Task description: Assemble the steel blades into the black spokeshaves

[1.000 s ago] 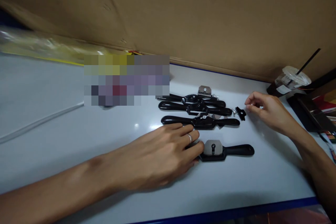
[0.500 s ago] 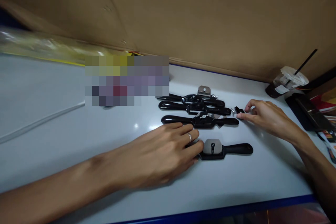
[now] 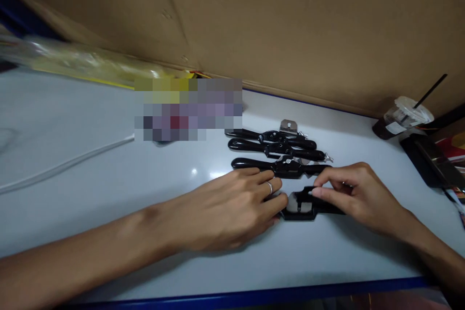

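Note:
Fingers curled, my left hand [image 3: 236,213] grips the left handle of the nearest black spokeshave [image 3: 298,216], which lies on the table. A grey blade [image 3: 304,207] rests in the middle of its body. My right hand [image 3: 359,193] pinches a small black cap piece [image 3: 308,191] between thumb and forefinger, tilted just above the blade. Whether the cap touches the blade, I cannot tell. The spokeshave's right handle is partly behind my right hand. Beyond lies another spokeshave [image 3: 250,163], its right end close to my right fingers.
Two more spokeshaves [image 3: 247,145] lie farther back, with a slotted blade [image 3: 288,126] and small wing screws [image 3: 329,157] beside them. At the back right stands a plastic drink cup [image 3: 403,118] with a straw. A white cable [image 3: 72,162] crosses the left; cardboard [image 3: 308,34] walls the back.
My right hand has lifted the black cap from beside the farther spokeshaves and brought it left and nearer, over the blade. My left hand keeps its hold. The view has shifted slightly.

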`<state>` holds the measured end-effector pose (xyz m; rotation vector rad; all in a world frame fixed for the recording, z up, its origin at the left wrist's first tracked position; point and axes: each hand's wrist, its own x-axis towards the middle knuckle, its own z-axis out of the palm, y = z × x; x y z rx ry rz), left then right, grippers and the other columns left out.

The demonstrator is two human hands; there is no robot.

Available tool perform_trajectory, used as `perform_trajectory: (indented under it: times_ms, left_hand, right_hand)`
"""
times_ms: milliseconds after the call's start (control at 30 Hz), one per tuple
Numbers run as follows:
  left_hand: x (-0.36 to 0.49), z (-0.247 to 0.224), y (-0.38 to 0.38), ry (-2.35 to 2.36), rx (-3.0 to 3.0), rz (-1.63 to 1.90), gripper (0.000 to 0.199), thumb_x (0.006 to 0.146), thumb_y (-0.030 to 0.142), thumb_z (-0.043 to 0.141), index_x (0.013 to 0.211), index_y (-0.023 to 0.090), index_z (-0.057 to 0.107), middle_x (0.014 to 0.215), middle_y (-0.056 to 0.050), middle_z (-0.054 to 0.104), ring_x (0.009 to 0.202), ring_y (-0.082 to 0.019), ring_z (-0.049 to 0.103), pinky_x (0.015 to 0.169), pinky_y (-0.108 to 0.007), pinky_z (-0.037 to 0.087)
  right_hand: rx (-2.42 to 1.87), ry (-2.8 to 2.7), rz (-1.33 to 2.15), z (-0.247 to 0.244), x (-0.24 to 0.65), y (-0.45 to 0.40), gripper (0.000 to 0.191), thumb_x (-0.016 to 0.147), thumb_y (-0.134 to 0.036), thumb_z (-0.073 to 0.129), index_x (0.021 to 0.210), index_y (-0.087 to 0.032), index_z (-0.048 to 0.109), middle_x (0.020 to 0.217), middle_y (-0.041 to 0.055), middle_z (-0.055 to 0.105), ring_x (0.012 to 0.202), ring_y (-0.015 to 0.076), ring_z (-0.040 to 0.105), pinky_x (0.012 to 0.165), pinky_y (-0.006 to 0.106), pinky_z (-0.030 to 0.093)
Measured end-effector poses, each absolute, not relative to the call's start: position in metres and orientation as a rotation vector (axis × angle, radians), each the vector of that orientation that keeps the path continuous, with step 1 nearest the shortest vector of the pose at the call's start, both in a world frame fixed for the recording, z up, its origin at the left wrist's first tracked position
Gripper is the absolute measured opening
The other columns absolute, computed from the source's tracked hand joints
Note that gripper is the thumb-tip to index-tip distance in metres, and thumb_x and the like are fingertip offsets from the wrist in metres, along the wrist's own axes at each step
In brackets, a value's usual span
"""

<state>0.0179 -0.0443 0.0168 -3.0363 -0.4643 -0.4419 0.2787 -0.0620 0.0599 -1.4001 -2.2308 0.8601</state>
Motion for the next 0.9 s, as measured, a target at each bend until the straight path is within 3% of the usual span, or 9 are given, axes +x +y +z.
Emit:
perform_trajectory:
  times_ms: [233,300,500,667,800,900]
  left_hand:
    - [0.019,0.018,-0.045,-0.450,-3.028,-0.450,0.008,0.099,0.026,0.058,0.097,0.018,0.060,0.082,-0.002,0.062,0.073,-0.022,0.058,0.063,-0.037,0.045]
    - [0.019,0.017,-0.045,-0.445,-3.024,-0.455,0.008,0.099,0.026,0.058,0.097,0.018,0.060,0.082,-0.003,0.062,0.073,-0.022,0.058,0.064,-0.036,0.045]
    - [0.018,0.016,-0.046,-0.479,-3.050,-0.407,0.009,0.099,0.027,0.060,0.096,0.019,0.058,0.083,-0.002,0.062,0.074,-0.022,0.057,0.065,-0.036,0.042]
    - [0.018,0.015,-0.045,-0.484,-3.063,-0.426,0.011,0.101,0.027,0.057,0.096,0.018,0.060,0.084,-0.003,0.062,0.075,-0.022,0.057,0.065,-0.036,0.042]
    - [0.017,0.013,-0.043,-0.407,-3.028,-0.441,0.006,0.099,0.018,0.058,0.098,0.016,0.063,0.083,-0.003,0.062,0.073,-0.022,0.056,0.065,-0.036,0.041]
    - [0.017,0.013,-0.043,-0.359,-3.006,-0.495,0.009,0.098,0.013,0.057,0.098,0.015,0.066,0.083,-0.003,0.063,0.073,-0.021,0.056,0.065,-0.037,0.042]
  right_hand:
    - [-1.326,-2.342,0.860,0.046,0.267,-0.071,0.015,0.094,-0.027,0.068,0.082,-0.022,0.075,0.055,-0.0076,0.051,0.050,0.0083,0.039,0.055,0.025,0.031]
    - [-1.330,-2.353,0.859,0.049,0.267,-0.072,0.012,0.094,-0.030,0.068,0.090,-0.023,0.077,0.056,-0.0074,0.053,0.050,0.0087,0.040,0.054,0.025,0.032]
    - [-1.591,-2.158,0.639,0.066,0.298,-0.051,0.025,0.095,-0.042,0.063,0.100,-0.022,0.076,0.069,-0.0011,0.066,0.060,0.0145,0.054,0.053,0.027,0.035]
    - [-1.533,-1.957,0.786,0.065,0.313,-0.035,0.021,0.089,-0.039,0.069,0.095,-0.021,0.078,0.090,0.0042,0.079,0.081,0.0203,0.071,0.073,0.032,0.051]
    - [-1.459,-1.908,0.868,0.059,0.291,-0.049,0.017,0.089,-0.033,0.070,0.101,-0.022,0.078,0.097,0.0041,0.082,0.089,0.0221,0.077,0.073,0.032,0.056]
    - [-1.323,-2.020,0.863,0.053,0.273,-0.065,0.014,0.094,-0.024,0.066,0.101,-0.021,0.078,0.093,0.0022,0.082,0.085,0.0178,0.077,0.075,0.030,0.057]
